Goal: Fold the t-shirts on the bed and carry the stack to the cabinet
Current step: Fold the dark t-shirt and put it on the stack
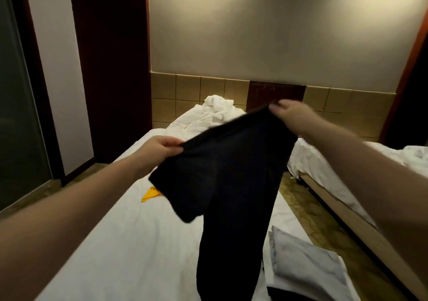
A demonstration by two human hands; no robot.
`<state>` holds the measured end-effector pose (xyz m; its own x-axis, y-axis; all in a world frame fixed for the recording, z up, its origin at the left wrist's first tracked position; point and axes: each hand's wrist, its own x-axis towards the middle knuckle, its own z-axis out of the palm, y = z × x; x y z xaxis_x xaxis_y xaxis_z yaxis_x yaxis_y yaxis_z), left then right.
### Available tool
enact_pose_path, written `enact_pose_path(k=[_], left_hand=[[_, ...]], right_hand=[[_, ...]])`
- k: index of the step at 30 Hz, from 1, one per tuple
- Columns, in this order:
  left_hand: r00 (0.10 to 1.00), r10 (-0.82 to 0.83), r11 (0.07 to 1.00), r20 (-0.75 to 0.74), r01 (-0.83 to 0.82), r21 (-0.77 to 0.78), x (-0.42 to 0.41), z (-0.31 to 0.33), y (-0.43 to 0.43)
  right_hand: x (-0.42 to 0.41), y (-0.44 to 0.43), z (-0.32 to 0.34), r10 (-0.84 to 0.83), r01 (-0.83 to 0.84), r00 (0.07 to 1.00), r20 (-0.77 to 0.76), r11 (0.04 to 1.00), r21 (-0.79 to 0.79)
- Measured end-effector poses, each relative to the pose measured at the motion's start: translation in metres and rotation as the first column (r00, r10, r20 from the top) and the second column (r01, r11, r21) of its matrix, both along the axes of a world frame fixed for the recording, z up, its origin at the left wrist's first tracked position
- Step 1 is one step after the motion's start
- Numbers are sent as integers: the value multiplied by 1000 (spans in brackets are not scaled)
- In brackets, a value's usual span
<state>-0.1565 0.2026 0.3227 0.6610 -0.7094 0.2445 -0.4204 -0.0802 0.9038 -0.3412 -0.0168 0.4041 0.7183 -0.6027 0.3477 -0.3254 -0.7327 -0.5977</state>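
Observation:
I hold a black t-shirt (231, 185) up in the air over the white bed (120, 242). My left hand (162, 146) pinches its left top edge. My right hand (290, 113) grips the right top edge, higher and farther away. The shirt hangs down long, and one sleeve droops on the left. A yellow garment (150, 194) peeks out from behind the black shirt on the bed. A folded light grey garment (303, 261) lies on the bed at the lower right, with something dark under its near edge.
Crumpled white bedding (215, 106) is heaped at the head of the bed. A second bed (347, 185) with rumpled white sheets stands to the right across a narrow tiled aisle (301, 208). A dark wooden panel (111, 69) and a glass door (16, 115) are on the left.

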Motion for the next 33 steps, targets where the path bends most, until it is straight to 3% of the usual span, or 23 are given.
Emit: enact_pose_path(k=[2,5,7,9,11,13,15,17,20,25,27,29,30,31,33], left_hand=[[994,51,997,100,-56,44,4,2,0],[987,91,990,132,-75,-120,10,25,3],[913,166,985,374,-175,-12,15,34,8],[834,220,966,506,-260,8,22,39,14],[816,223,957,534,-288,42,21,49,20],[809,215,944,547,-316,96,20,57,21],[869,184,962,460,-256,99,18,61,17],[922,138,978,361,-185,98,13,57,16],[898,134,979,418,-186,86,17,52,22],[876,175,985,449,-151,-90,20,57,31],[863,239,968,445,-176,-177,20,67,32],[882,268,953,388,-184,-240,19,72,31],[898,227,967,376,-164,-193,18,71,28],[904,146,989,401,-143,-38,16,65,23],[896,36,957,444,-159,243,16,51,16]], right_hand=[[13,2,-24,-48,55,997,52,989,-139],[18,5,-21,-43,100,932,359,985,-140],[19,8,-12,-3,69,957,289,974,-216],[19,8,1,40,34,957,287,968,-249],[14,11,13,108,-78,978,178,982,-170],[7,14,19,234,-234,972,-8,971,55],[1,17,22,335,-304,939,-74,913,272],[-1,16,23,392,-300,890,-232,888,349],[-4,10,23,357,-238,882,-307,901,364],[-10,6,19,269,-271,962,38,950,152],[-9,10,20,274,-277,957,97,961,11],[-7,12,26,248,-239,917,312,969,-69],[-6,10,30,234,-224,893,385,972,-72],[-4,11,32,238,-218,907,348,971,-96],[-1,13,24,237,-237,971,-30,940,-244]])
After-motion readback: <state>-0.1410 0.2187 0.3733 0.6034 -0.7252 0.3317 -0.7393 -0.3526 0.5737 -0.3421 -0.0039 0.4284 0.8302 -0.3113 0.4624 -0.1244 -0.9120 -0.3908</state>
